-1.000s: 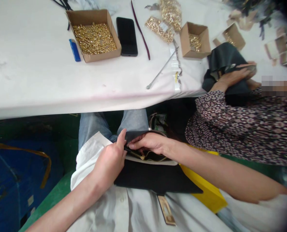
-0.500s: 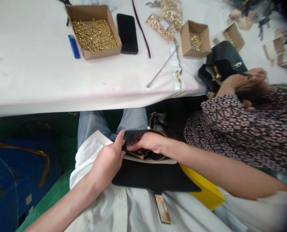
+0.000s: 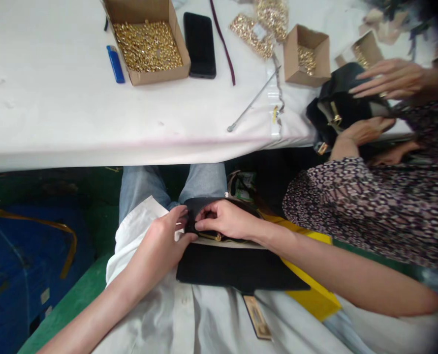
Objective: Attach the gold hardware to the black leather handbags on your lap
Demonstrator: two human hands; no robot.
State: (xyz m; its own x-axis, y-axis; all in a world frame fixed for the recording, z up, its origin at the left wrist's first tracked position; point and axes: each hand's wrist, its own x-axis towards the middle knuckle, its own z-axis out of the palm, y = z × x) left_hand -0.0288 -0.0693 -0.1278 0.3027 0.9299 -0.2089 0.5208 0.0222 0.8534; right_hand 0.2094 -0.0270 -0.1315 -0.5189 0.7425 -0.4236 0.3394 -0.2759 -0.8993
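A black bag (image 3: pixel 237 268) lies across my lap, its flap folded down toward me and a gold clasp strip (image 3: pixel 256 317) hanging from it. My left hand (image 3: pixel 169 233) grips the bag's left end, thumb on the near side and fingers on the far side. Over the opening, my right hand (image 3: pixel 222 219) has its thumb and fingertips pinched together near that end; whatever is between them is too small to make out. A gold zipper pull (image 3: pixel 218 237) shows at the opening below my right hand.
On the white table (image 3: pixel 75 123) are a box of gold pieces (image 3: pixel 148 46), a blue lighter (image 3: pixel 115 64), a phone (image 3: pixel 200 45), a metal rod (image 3: pixel 254 101) and a smaller box (image 3: pixel 306 56). At right, a person's hands handle another black bag (image 3: pixel 344 83).
My right hand has lifted slightly out of the bag, its fingertips now pinched. My left fingers have shifted on the bag's end. The other person's upper hand has moved onto their bag.
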